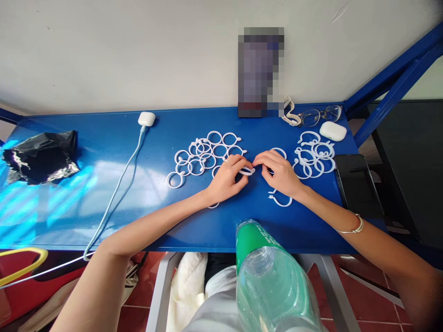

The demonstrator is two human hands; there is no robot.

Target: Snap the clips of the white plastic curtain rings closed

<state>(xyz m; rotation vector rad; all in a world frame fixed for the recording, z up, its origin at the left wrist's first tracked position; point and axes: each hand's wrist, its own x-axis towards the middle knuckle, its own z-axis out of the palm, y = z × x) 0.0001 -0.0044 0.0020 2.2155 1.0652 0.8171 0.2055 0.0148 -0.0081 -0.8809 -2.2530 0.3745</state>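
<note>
My left hand [226, 179] is closed around a white plastic ring [247, 171], pinching it between thumb and fingers with its small clasp end toward the right. Just beside that end, my right hand [278, 171] has its fingertips pressed together; whatever is between them is too small to make out. Left of my hands lie several closed white rings [196, 167] in a loose cluster. Several more rings [313, 159], some with open ends, overlap to the right of my right hand. An open ring [281, 203] rests just below that hand, and other rings are partly hidden under both hands.
A transparent bottle with a green label [254, 235] stands at the front edge. On the right are a phone [358, 182], a white earbud case [332, 131] and eyeglasses [320, 115]. A charger [146, 119] with a cable and a black plastic bag [41, 157] lie left.
</note>
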